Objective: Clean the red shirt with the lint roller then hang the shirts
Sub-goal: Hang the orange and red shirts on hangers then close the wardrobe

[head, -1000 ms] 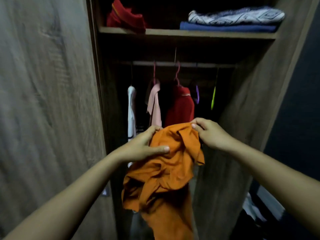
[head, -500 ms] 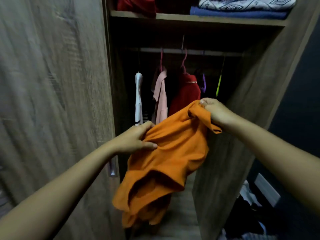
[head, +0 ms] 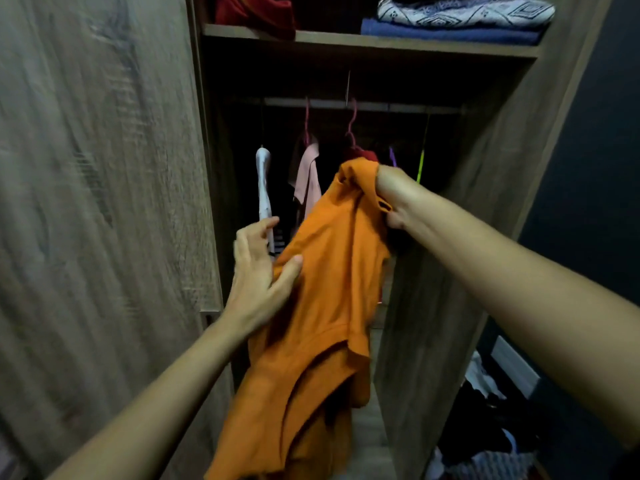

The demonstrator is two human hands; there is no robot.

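Orange shirt [head: 322, 306]: held up in front of the open wardrobe at frame centre. It hangs crumpled from about 12 o'clock down to 6 o'clock, and its lower folds run off the bottom edge.

Right hand [head: 394, 195]: at 1 o'clock of the shirt, fingers curled tight round a bunched top part of the fabric. It carries the shirt's weight.

Left hand [head: 256, 271]: at 9 o'clock of the shirt, fingers straight and spread. The thumb lies flat against the shirt's left edge. No fabric is seen gripped.

Red shirt [head: 365, 155]: in the wardrobe directly behind the orange shirt's top, at its 12 o'clock. It hangs on a pink hanger [head: 351, 128] and only a small strip of shoulder shows.

Rail [head: 381, 107]: runs across the wardrobe above the hangers.
- At 10 o'clock of the red shirt hangs a pink garment [head: 308, 178].
- Farther toward 9 o'clock hangs a white garment [head: 264, 181], just beside the left index fingertip. Contact cannot be told.
- At 3 o'clock of the red shirt are a purple hanger [head: 392, 157] and a yellow-green hanger [head: 420, 164].

Shelf [head: 346, 39]: above the rail at 12 o'clock.
- Red cloth [head: 252, 12] on its left part.
- Blue folded cloth [head: 450, 34] on its right part, with a patterned cloth [head: 464, 10] lying on top of it.

Wardrobe door [head: 97, 202]: wood grain, fills the frame from 8 to 11 o'clock.

Floor at 5 o'clock: a heap of clothes [head: 485, 427], dark and blurred.
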